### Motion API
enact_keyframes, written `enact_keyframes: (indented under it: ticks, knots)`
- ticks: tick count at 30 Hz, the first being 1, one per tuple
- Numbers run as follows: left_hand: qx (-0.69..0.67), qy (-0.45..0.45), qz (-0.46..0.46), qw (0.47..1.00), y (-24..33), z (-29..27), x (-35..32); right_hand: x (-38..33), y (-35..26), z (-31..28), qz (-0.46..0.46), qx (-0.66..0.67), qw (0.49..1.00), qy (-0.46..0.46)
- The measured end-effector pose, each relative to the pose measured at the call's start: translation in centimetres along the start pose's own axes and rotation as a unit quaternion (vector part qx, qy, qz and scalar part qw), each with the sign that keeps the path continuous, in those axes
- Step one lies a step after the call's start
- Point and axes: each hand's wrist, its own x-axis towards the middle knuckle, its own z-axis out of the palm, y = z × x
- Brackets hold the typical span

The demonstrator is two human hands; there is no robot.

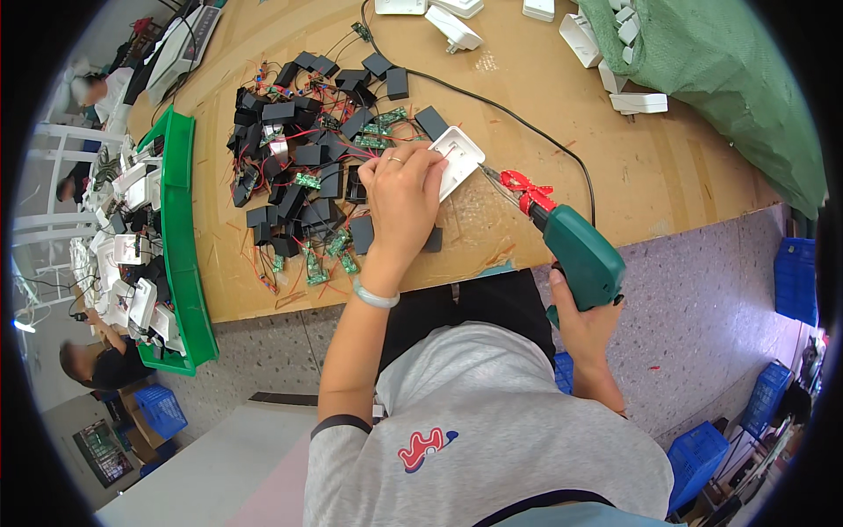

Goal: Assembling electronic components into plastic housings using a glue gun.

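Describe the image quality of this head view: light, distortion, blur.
Head view: even, soft light with faint shadows; fisheye bends the table edge and blacks out the corners; the left hand on the white casing and the right hand gripping the green screwdriver look sharp; rim areas soften.

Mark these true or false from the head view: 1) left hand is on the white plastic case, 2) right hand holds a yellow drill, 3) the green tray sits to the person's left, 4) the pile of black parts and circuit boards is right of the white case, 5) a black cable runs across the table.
1) True. The left hand presses on the white case.
2) False. The right hand holds a green power screwdriver with a red collar near the tip.
3) True. The green tray lies at the left edge of the table.
4) False. The pile of black parts lies left of the white case.
5) True. The black cable curves across the table towards the screwdriver.
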Motion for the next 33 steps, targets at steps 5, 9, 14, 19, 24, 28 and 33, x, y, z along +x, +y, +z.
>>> enact_keyframes:
  ticks: [5, 9, 14, 19, 24, 28, 33]
  knots:
    - [-0.024, -0.017, 0.020, 0.999, -0.1, -0.3, 0.0, -0.4, -0.6, -0.3, -0.006, 0.004, 1.000, 0.019]
    - [-0.036, -0.015, 0.071, 0.997, -0.4, -0.2, 0.6, -0.8, -1.7, -0.6, 0.027, 0.041, 0.999, 0.016]
    - [-0.017, -0.003, 0.123, 0.992, -1.0, -0.1, 1.4, -1.3, -2.2, -0.8, 0.034, 0.059, 0.998, 0.010]
    - [-0.048, -0.056, 0.125, 0.989, 0.5, -2.0, 0.1, -1.7, -2.5, -0.6, 0.045, 0.066, 0.996, 0.036]
    - [-0.052, 0.043, -0.058, 0.996, -1.3, -5.7, -2.8, -1.6, -1.5, -1.2, 0.029, 0.060, 0.996, 0.056]
    - [-0.066, -0.001, -0.091, 0.994, -1.8, -8.0, -3.9, -1.0, -2.6, -1.2, 0.028, 0.070, 0.996, 0.050]
    - [0.156, -0.076, 0.223, 0.959, 0.7, -7.3, -3.1, -1.3, -3.2, -0.6, 0.033, 0.061, 0.996, 0.048]
